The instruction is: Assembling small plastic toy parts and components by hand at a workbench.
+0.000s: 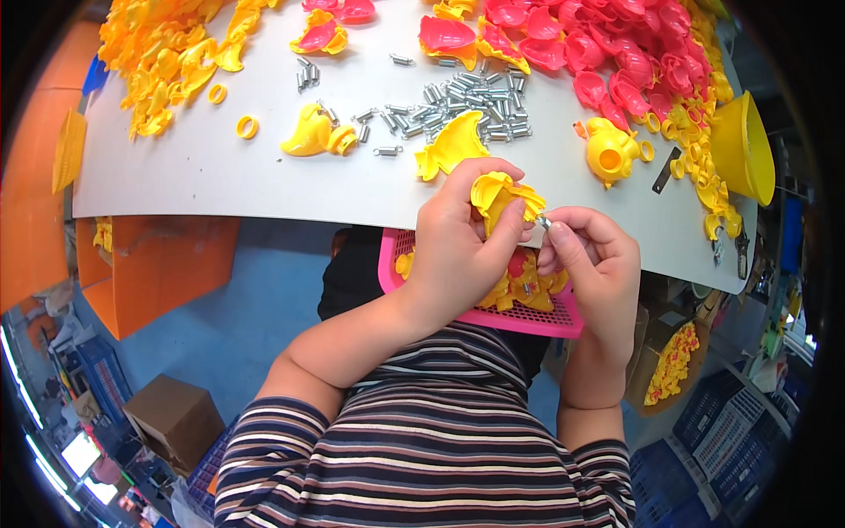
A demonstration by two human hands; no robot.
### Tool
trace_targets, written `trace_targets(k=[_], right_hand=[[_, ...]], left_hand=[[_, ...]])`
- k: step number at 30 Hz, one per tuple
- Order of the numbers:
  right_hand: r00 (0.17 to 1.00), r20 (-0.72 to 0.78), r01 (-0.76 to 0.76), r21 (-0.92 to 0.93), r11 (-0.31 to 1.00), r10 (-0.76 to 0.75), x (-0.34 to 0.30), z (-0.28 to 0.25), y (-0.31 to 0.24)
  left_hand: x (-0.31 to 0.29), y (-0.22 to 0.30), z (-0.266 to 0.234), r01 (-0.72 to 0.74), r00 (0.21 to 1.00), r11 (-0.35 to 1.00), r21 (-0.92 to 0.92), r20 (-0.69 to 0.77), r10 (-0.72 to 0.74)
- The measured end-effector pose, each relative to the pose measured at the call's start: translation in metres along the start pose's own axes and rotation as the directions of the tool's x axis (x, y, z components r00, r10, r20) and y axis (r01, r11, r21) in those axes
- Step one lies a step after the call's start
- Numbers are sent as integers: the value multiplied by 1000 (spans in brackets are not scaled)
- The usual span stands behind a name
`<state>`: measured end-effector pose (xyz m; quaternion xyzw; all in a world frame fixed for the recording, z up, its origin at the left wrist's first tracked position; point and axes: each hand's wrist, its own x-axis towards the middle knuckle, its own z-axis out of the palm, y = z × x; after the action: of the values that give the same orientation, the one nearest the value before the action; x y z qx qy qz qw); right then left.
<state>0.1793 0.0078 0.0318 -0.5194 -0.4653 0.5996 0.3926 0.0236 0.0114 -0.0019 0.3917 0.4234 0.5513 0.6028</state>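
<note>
Yellow plastic shell [503, 195] sits clenched in the left hand [458, 246] just off the tabletop's [220, 167] near edge, while the right hand [585, 255] pinches a small metal spring [545, 222], which may slip and fall into the pink basket [528, 319].

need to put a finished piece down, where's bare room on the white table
Bare table lies along the near edge at the left, between the yellow parts heap and the springs. A smaller patch sits right of the springs, before the yellow round piece. The pink shells crowd the far right.
</note>
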Motion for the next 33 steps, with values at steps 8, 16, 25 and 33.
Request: trace_targets(k=[8, 16, 25, 33], right_hand=[[997, -48, 50, -44, 998, -52, 1, 2, 5], [998, -35, 46, 23, 999, -45, 3, 2, 7], [994, -72, -61, 303, 951, 87, 4, 13, 22], [996, -77, -25, 288, 957, 49, 3, 17, 28]], left_hand=[[1, 2, -3, 8, 1000, 999, -39, 23, -7], [0, 4, -7, -28, 999, 995, 93, 28, 26], [-5, -4, -6, -5, 997, 1000, 10, 72, 4], [3, -6, -19, -187, 978, 960, 207, 133, 161]])
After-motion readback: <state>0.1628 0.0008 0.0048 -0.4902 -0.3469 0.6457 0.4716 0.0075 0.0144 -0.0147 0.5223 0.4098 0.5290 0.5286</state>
